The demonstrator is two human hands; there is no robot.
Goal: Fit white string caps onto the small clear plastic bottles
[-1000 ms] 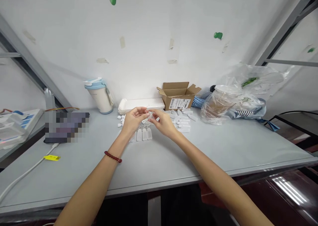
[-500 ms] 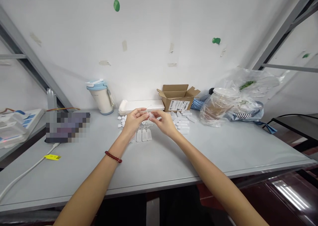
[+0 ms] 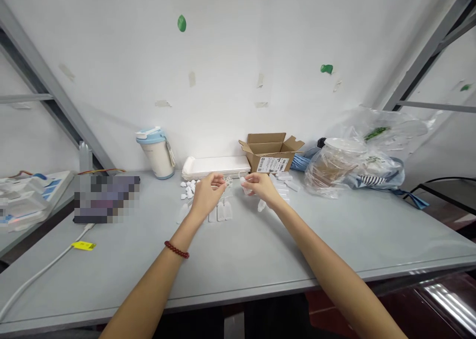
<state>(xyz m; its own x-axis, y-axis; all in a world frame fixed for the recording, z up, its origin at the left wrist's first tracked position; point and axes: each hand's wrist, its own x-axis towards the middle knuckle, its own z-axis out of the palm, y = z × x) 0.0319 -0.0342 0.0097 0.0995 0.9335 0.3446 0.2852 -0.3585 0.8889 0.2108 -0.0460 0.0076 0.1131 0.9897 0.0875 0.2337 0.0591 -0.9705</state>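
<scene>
My left hand (image 3: 207, 195) is raised over the grey table (image 3: 241, 249), fingers pinched on a small white piece with a thin loop (image 3: 227, 181). My right hand (image 3: 262, 187) is a short way to its right, fingers closed on a small white plastic piece (image 3: 244, 180). Below and between the hands, a row of finished white tags (image 3: 220, 212) lies on the table. A pile of small white caps (image 3: 188, 189) sits left of my left hand. Several longer white parts (image 3: 286, 185) lie behind my right hand. A red bead bracelet (image 3: 176, 249) circles my left wrist.
An open cardboard box (image 3: 270, 153) and a white tray (image 3: 215, 166) stand at the back by the wall. A blue-lidded jug (image 3: 156, 152) stands left of them. Plastic bags with a lidded container (image 3: 345, 163) fill the back right. A white cable with a yellow tag (image 3: 82, 245) runs at left.
My hands were together over the tags and have drawn apart. My right hand moved right with its white piece. The camera tilted slightly, shifting the scene lower.
</scene>
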